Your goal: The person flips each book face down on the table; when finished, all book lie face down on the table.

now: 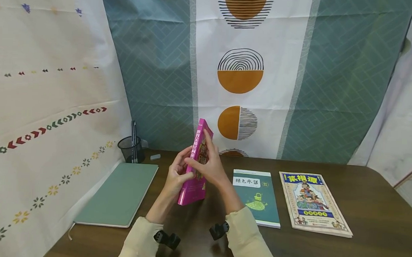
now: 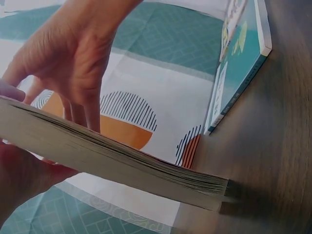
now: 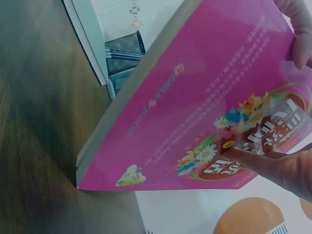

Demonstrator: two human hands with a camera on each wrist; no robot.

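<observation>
A thick pink paperback book stands tilted between both hands, its spine with white characters turned toward the head camera. My left hand grips it low along the spine, thumb against the cover. My right hand holds it from the other side, with the thumb by the spine and the longer fingers stretched up the cover. In the left wrist view the book's page block faces the camera, and its lower corner is close over the table. The right wrist view shows the pink cover with flowers around a title oval, partly hidden by fingers.
On the right of the brown table lie a teal book and a cream illustrated book. A green notebook lies left. Behind it are a black mesh pen cup and a small eraser-like block. Fabric curtains hang behind.
</observation>
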